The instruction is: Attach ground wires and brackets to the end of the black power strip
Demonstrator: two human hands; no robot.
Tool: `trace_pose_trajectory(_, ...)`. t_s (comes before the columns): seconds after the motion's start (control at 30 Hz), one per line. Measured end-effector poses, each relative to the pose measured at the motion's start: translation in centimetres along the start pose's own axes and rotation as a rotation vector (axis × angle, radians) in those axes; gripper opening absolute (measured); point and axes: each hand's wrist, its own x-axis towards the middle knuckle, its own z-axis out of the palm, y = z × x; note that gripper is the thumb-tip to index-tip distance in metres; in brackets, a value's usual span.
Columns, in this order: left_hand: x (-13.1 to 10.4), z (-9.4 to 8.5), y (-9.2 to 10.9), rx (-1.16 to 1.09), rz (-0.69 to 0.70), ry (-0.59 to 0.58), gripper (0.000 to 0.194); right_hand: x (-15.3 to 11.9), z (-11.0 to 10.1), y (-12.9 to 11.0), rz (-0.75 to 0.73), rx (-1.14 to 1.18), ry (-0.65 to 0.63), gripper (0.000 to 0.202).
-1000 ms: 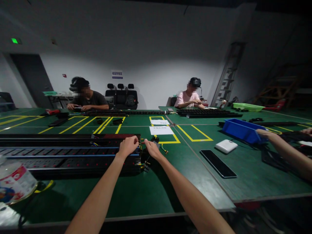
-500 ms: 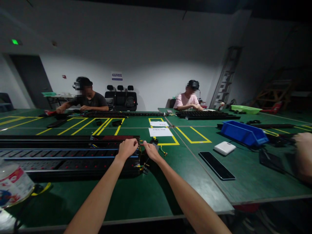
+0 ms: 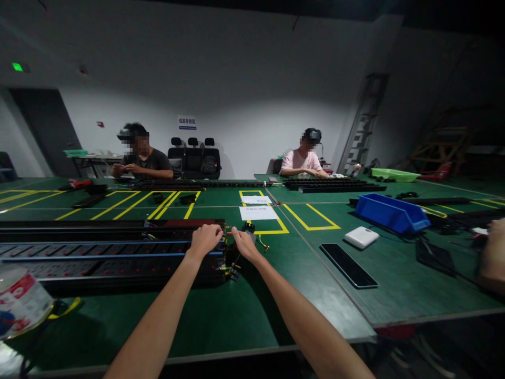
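Long black power strips (image 3: 118, 267) lie side by side at the left, with red-marked sockets along their faces and thin wires at their right ends. Over that end my left hand (image 3: 205, 239) is closed, its fingertips pinched at a thin wire. Facing it, my right hand (image 3: 243, 244) is also closed, thumb and forefinger at the same wire; the fingertips nearly meet. Below the hands, a black end piece with yellow wires (image 3: 233, 270) sticks out from a strip. Behind my right hand lies a yellow-green wire (image 3: 264, 244).
A phone (image 3: 349, 266), white box (image 3: 361, 237) and blue bin (image 3: 390, 213) stand on the green table (image 3: 307, 305) at right. A printed can (image 3: 21, 302) is at near left. Two people (image 3: 144, 158) sit opposite; another person's hand (image 3: 494, 252) shows at far right.
My hands hold nearly the same pose at the strip end. The person at far left has drawn an outstretched arm back and brought both hands together. The view has shifted slightly.
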Motion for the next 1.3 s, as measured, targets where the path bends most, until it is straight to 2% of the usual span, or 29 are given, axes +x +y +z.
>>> trace_pose_trajectory(0.53, 0.06, 0.18, -0.27, -0.007, 0.021, -0.038, 0.035, 0.05, -0.01, 0.22, -0.022, -0.014, -0.022, 0.077)
trace_pose_trajectory(0.9, -0.01, 0.35, -0.62, -0.009, 0.051, -0.058, 0.040, 0.15, 0.31, 0.52, -0.070, -0.045, -0.028, 0.070)
trace_pose_trajectory(1.03, 0.12, 0.54, -0.69, 0.004, 0.071, -0.060, 0.042, 0.14, 0.53, 0.63, -0.085, -0.042, 0.015, 0.065)
trace_pose_trajectory(1.17, 0.23, 0.65, -0.74, -0.008, 0.068, -0.066, 0.041, -0.05, 0.63, 0.58, -0.090, -0.027, 0.110, 0.059)
trace_pose_trajectory(1.3, 0.18, 0.56, -0.76, -0.031, 0.050, -0.045, 0.035, -0.40, 0.40, 0.19, -0.003, -0.062, 0.163, 0.071)
